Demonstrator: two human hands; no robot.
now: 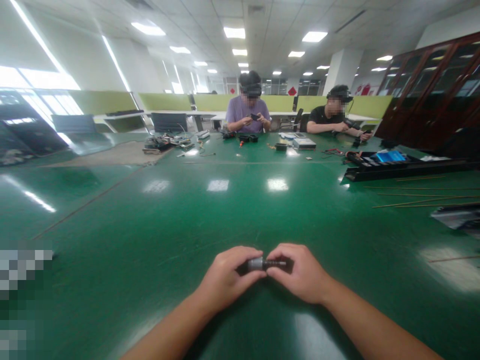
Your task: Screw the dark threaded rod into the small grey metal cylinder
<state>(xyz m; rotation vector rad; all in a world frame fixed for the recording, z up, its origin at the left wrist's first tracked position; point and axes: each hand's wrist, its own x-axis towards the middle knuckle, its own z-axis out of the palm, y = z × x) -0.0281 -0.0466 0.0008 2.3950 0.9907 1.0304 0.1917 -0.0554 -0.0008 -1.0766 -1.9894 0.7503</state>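
Office partitions (210,102) stand beyond the green surface's (180,215) far edge. The left hand (225,275) pinches a metal cylinder (256,264), the right hand (303,272) its shaft (275,263).

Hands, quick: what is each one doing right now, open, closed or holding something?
Left hand: closed, holding the small cylindrical part by its thicker grey end.
Right hand: fingertips closed at the same part's thin, dark shaft.
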